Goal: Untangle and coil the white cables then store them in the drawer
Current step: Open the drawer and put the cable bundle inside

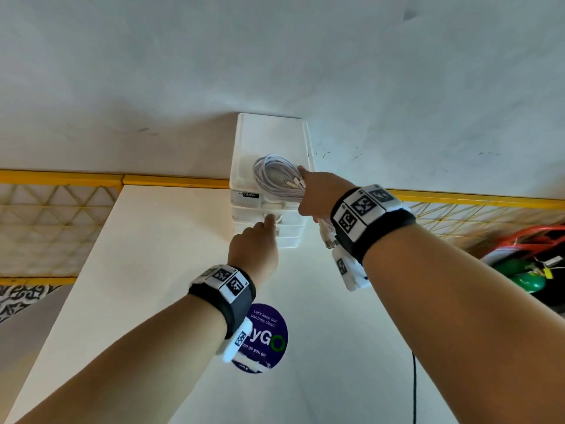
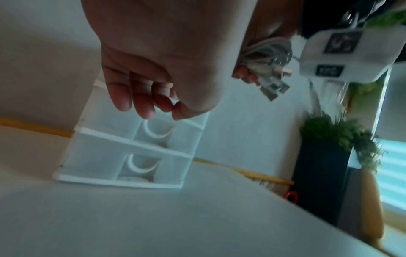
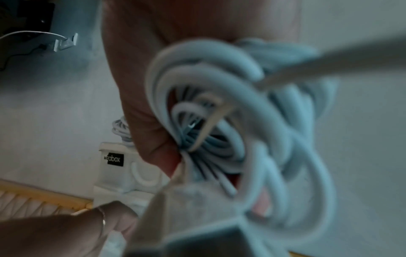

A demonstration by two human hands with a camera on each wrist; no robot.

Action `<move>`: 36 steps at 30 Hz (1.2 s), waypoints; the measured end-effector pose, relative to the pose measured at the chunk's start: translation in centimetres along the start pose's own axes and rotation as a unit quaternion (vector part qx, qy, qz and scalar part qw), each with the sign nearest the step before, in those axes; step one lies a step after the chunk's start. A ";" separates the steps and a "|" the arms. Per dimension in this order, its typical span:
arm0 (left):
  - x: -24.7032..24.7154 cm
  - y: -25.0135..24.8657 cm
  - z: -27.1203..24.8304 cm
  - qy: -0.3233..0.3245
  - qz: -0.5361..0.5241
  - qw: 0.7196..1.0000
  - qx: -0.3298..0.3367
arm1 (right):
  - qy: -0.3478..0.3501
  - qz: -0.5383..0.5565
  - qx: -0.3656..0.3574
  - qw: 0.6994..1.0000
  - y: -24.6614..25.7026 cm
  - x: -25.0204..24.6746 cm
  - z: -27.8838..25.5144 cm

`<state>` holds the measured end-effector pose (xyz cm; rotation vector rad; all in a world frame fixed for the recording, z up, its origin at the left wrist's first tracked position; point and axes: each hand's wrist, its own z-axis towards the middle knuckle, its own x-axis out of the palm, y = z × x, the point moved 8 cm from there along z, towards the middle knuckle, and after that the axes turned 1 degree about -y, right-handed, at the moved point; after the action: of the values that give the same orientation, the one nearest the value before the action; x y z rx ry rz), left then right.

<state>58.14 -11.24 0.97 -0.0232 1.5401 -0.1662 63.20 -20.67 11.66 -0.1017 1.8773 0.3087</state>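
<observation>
1. the head view is bright and evenly lit, with soft shadows and lines bowing toward the edges.
2. the left wrist view is dimmer and smeared; a bright window (image 2: 393, 173) glares at right.
3. the right wrist view is dim, its coiled cables (image 3: 241, 121) out of focus.

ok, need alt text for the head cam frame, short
Seen from above, a person's right hand holds a coiled bundle of white cables over a small translucent drawer unit standing on a white table against a wall. The left hand reaches to a drawer front; both wrists wear marker-covered bands.
</observation>
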 end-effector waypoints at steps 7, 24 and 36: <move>-3.4 -2.3 -10.1 0.047 0.053 0.991 0.116 | 0.002 -0.045 0.003 0.999 0.3 0.1 0.5; -1.1 -1.6 -14.6 0.093 0.002 0.982 0.162 | 0.015 -0.007 0.038 0.999 0.8 -0.1 -0.8; -0.9 -1.5 -14.6 0.093 0.003 0.984 0.155 | 0.095 0.127 0.101 0.982 2.9 9.7 -6.0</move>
<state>43.47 -11.28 1.52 0.2495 1.6841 -0.4100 53.89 -18.66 4.78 0.2575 2.1045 0.2871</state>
